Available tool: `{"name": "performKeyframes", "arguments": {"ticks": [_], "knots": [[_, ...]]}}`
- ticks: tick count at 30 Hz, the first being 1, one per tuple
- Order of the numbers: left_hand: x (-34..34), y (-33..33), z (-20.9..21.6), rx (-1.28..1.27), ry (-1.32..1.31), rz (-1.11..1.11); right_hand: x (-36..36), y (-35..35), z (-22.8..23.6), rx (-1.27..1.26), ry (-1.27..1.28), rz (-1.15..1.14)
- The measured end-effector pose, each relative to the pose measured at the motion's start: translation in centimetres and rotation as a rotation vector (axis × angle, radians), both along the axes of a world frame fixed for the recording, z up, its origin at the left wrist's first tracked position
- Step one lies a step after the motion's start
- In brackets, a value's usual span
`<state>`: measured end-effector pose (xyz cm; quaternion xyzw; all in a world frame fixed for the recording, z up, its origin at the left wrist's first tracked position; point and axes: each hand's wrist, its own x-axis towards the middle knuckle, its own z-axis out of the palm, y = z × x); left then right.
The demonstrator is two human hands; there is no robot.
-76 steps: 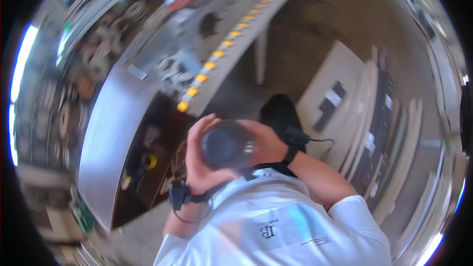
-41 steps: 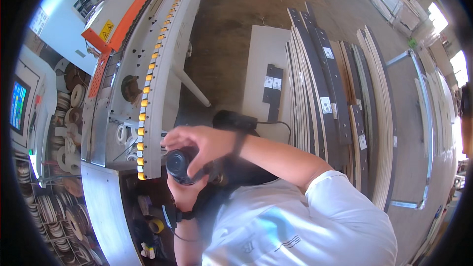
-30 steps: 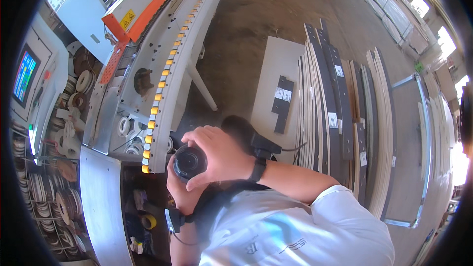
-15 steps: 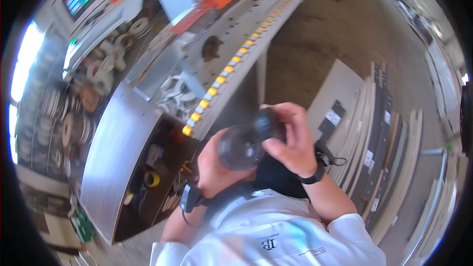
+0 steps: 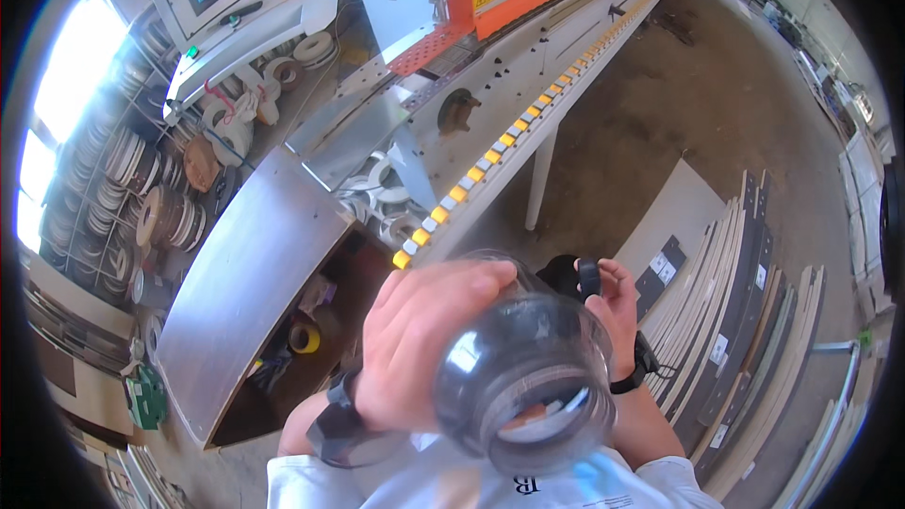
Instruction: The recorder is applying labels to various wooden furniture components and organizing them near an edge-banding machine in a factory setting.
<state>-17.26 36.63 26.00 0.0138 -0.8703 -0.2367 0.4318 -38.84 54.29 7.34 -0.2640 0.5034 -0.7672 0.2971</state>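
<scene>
Left hand was wrapped around a tilted clear bottle.
A black cap was pinched in the right hand.

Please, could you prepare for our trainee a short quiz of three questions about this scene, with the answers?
1. Which hand holds the black cap?
2. True or false: the left hand grips the transparent bottle, whose mouth is open.
3. The yellow tape roll lies: (A) inside the cabinet; (B) on the control panel; (C) around the left wrist.

Key: 1. The right hand. 2. True. 3. A.
</scene>
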Motion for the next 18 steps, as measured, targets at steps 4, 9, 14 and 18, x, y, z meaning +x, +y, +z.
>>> {"name": "performKeyframes", "arguments": {"ticks": [4,9,14,18], "knots": [[-0.2,0.3,0.3,-0.066,0.134,-0.03,0.4,0.3,-0.6,0.009,-0.051,-0.001],[0.1,0.7,1.8,-0.129,0.16,-0.024,0.6,0.5,-0.8,0.006,-0.047,0.022],[-0.5,1.9,2.4,-0.117,0.259,0.024,0.5,0.7,-0.6,0.047,-0.015,-0.002],[-0.7,2.2,3.3,-0.172,0.276,0.023,0.3,0.8,-1.1,0.031,0.001,0.009]]}}
